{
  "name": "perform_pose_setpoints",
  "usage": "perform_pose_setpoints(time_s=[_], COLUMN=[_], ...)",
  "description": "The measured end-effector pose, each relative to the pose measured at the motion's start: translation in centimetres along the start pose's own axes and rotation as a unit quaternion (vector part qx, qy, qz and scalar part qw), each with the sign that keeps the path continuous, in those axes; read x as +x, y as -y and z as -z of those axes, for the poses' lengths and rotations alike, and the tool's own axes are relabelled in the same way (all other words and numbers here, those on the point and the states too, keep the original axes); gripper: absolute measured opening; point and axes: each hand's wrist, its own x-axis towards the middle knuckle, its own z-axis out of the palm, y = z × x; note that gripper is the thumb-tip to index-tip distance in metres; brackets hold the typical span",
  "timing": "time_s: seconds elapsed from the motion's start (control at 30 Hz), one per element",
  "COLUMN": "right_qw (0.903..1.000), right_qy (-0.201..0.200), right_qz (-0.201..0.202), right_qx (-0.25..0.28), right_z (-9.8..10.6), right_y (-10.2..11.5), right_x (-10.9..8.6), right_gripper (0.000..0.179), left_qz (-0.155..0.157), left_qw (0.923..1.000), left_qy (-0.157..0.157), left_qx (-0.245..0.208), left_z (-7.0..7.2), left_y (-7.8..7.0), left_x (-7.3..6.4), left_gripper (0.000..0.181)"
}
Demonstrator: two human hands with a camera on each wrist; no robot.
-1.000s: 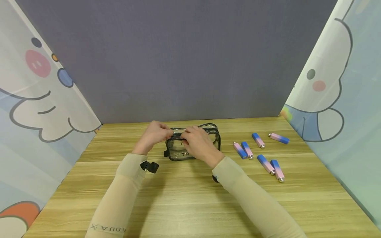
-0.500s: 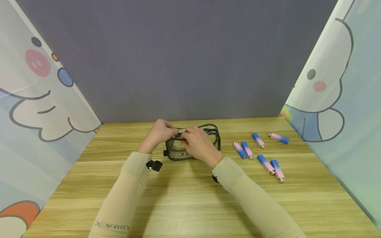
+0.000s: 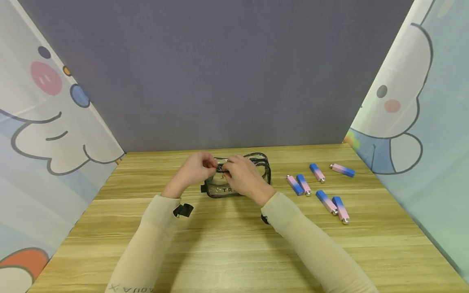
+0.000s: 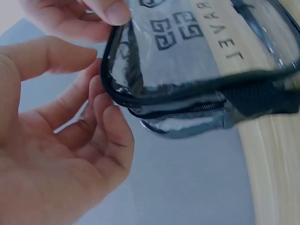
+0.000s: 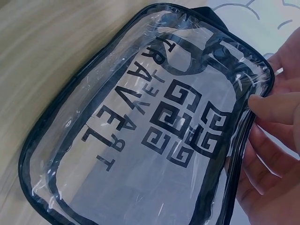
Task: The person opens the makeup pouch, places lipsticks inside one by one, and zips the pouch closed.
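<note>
A clear travel pouch [image 3: 220, 189] with black piping and printed lettering stands on the table, in the middle of the head view. My right hand [image 3: 243, 177] grips its top edge; in the right wrist view the thumb [image 5: 272, 108] lies on the clear front and the fingers go behind. At the pouch's upper left corner is my left hand [image 3: 196, 169], fingers bent. The left wrist view shows its thumb and index tips close together right at the black edge; I cannot tell whether they pinch anything. A zipper [image 4: 187, 110] runs along the pouch's side.
To the right of the pouch several slim pink-and-blue sticks [image 3: 340, 209] with shiny ends lie scattered on the wooden table [image 3: 227, 252]. A grey panel [image 3: 234, 73] rises behind the table, with cartoon-printed curtains [image 3: 410, 97] on both sides.
My left hand first moved right along the pouch's top, then came back slightly left and lower, with thumb and index forming a wider loop. The right hand and pouch have stayed put.
</note>
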Motion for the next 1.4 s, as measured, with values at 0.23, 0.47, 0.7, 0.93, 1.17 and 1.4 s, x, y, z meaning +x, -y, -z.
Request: perform_pose_setpoints(time_s=[0.23, 0.47, 0.7, 0.93, 1.17, 1.4], right_qw=[0.9999, 0.9991, 0.9949, 0.9882, 0.9852, 0.9770], right_qy=[0.010, 0.038, 0.074, 0.103, 0.122, 0.151], right_qz=[-0.003, -0.018, -0.051, -0.083, -0.098, -0.130], right_qx=[-0.004, 0.000, 0.046, 0.077, 0.069, 0.077], right_z=[0.2, 0.7, 1.6, 2.0, 2.0, 2.0], right_y=[0.1, 0.2, 0.0, 0.1, 0.1, 0.3], right_x=[0.2, 0.5, 1.0, 2.0, 3.1, 4.1], right_gripper=[0.010, 0.011, 0.011, 0.015, 0.021, 0.020], left_qz=[-0.068, -0.099, -0.132, -0.166, -0.193, -0.198], left_qw=[0.9967, 0.9910, 0.9817, 0.9705, 0.9593, 0.9536], left_qy=[-0.013, -0.048, -0.083, -0.119, -0.153, -0.173], left_qx=[0.042, 0.076, 0.109, 0.128, 0.139, 0.147], left_z=[-0.7, -1.4, -2.1, -2.5, -2.9, -3.1], left_y=[0.8, 1.3, 1.7, 2.2, 2.5, 2.5], left_x=[-0.5, -0.9, -1.0, -1.2, -1.2, -1.2], left_gripper=[0.007, 0.010, 0.012, 0.013, 0.016, 0.017])
